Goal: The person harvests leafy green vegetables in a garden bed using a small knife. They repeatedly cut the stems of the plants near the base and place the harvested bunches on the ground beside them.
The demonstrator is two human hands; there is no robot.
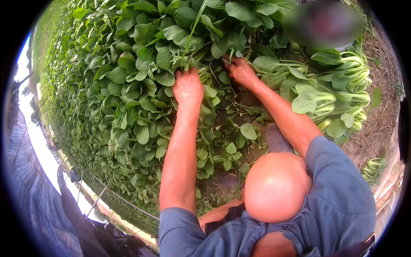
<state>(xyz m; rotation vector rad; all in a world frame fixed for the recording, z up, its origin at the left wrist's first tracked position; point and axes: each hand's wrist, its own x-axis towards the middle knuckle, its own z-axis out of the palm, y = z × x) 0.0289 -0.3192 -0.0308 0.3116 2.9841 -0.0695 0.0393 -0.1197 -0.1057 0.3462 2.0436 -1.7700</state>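
Note:
My left hand [188,87] is closed among the leafy greens, its fingers curled on green stems; the fingertips are hidden by leaves. Pale stalks [204,75] show just right of it, and a long grass blade [192,33] rises above it. To the right, my right hand [241,71] reaches low at the edge of the standing crop. A small greyish tool, perhaps a knife [225,60], shows at its fingertips, mostly hidden. Right of my forearm lie pulled or cut bok choy [316,98] in a heap, pale stalks towards the right.
Dense standing greens [128,96] fill the left. Small plants [229,157] grow on bare soil by my knees. Another person, blurred [322,24], is at upper right. Dry ground [362,144] lies right, with a smaller bunch of greens [374,168]. A thin rail [122,200] runs lower left.

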